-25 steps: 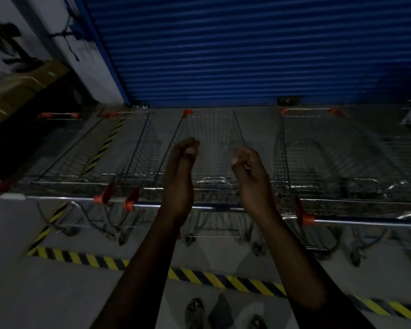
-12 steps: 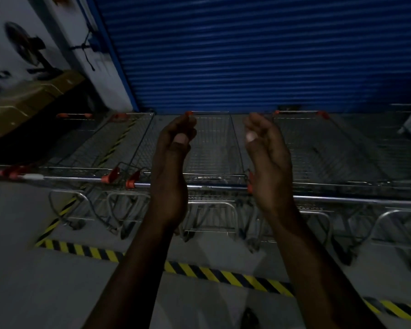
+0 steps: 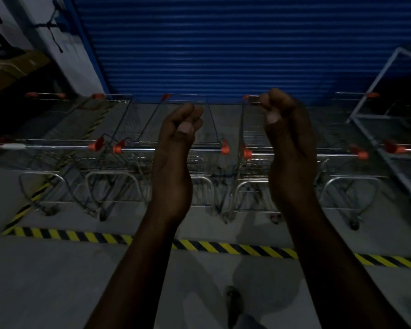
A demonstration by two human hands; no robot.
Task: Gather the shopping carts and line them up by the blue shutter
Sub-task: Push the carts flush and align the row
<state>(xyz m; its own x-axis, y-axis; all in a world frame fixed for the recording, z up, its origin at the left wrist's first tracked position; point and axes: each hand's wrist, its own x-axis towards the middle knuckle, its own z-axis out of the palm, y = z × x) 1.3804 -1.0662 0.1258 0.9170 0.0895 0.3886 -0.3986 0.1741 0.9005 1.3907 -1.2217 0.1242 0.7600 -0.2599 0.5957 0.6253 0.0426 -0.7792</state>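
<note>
Several wire shopping carts with orange-capped handles stand side by side, noses toward the blue shutter [image 3: 223, 43]. One cart's handle [image 3: 57, 147] is at the left, another cart handle [image 3: 138, 150] runs behind my left hand, and a third cart handle [image 3: 335, 155] passes behind my right hand. My left hand [image 3: 173, 148] and my right hand [image 3: 287, 148] are raised in front of the carts, apart from the handles. Both have fingers curled in against the thumb and hold nothing.
A yellow-and-black hazard stripe [image 3: 223, 248] crosses the grey floor just behind the carts' wheels. A white metal frame [image 3: 375, 84] leans at the right over another cart's handle [image 3: 403, 148]. Cardboard boxes [image 3: 10, 67] sit by the wall at the left. My foot [image 3: 233, 298] shows below.
The view has drawn back from the carts, showing more floor and the stripe. Both hands have risen, and their fingers have curled in closer to the thumbs.
</note>
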